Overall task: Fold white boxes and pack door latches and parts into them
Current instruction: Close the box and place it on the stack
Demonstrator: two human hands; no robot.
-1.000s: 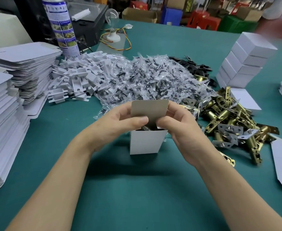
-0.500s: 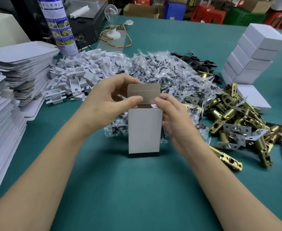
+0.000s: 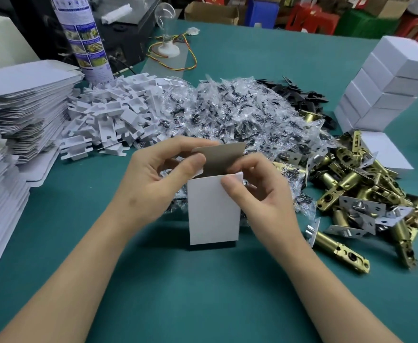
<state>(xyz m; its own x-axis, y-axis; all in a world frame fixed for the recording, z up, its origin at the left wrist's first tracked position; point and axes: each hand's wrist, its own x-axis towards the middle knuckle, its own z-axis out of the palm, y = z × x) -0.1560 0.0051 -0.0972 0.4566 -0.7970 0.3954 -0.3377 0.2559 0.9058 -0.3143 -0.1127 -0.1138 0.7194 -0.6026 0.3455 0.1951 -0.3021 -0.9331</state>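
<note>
You hold the white box (image 3: 214, 214) upright, long axis vertical: left hand (image 3: 158, 179) pinches its raised lid flap (image 3: 219, 157), right hand (image 3: 259, 194) pinches the near wall's rim.

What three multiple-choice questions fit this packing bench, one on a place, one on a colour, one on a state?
1. Where does the pile of brass latches lie from the white box?
A on the person's left; B on the person's right; C under it.
2. What colour is the table?
A teal; B red; C white.
3. How is the box's top flap?
A tucked shut; B torn off; C standing open.

1 B: the latches lie beyond the right hand.
2 A: bare teal shows all round the box.
3 C: the flap rises above the rim, with the left hand and the right hand at it.
</note>
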